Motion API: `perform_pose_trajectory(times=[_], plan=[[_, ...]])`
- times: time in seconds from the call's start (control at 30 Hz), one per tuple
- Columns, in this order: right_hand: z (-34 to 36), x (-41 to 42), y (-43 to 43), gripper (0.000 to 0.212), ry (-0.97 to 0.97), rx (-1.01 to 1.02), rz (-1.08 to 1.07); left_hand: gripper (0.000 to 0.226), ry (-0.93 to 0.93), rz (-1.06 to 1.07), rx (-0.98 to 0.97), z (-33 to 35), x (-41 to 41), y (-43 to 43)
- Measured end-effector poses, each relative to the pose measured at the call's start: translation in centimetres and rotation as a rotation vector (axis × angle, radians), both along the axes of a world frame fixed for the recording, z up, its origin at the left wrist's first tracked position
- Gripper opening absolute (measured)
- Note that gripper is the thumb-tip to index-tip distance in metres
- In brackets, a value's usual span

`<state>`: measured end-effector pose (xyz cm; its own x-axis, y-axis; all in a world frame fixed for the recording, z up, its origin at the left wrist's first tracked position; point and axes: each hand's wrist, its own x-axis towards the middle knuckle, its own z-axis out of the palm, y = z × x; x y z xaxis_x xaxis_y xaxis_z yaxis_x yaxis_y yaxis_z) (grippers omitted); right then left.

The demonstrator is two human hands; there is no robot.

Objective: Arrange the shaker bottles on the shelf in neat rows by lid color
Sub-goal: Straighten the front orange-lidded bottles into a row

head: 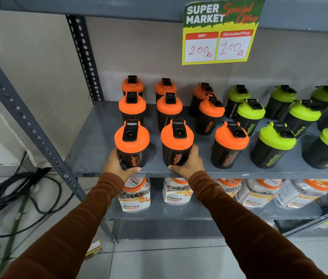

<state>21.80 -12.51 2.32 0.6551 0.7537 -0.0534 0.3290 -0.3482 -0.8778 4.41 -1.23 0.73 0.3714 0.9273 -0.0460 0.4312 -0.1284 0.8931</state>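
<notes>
Head view: left hand (118,165) and right hand (187,162) each clasp an orange-lidded shaker bottle's (132,143) body; likely light, rigid, slick plastic.

The shaker bottles (227,144) stand upright on the shelf (90,150) in columns running from its front edge to its back, three deep, and the left end of the shelf is bare. At the front edge, the left hand (116,165) wraps the front-left bottle (132,144) and the right hand (187,163) wraps the bottle just right of it (177,142). A price sign (219,32) hangs from the shelf above. Jars (135,195) sit on the lower shelf (179,213). Cables (18,190) lie on the floor (159,262) to the left.
</notes>
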Motion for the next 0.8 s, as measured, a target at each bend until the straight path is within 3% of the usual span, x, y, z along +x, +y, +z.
perform_pose_trajectory(times=[0.8], plan=[[-0.41,0.14,0.11,0.091,0.011,-0.011,-0.002,0.072,0.048,-0.026,-0.012,-0.87,-0.28,0.77]])
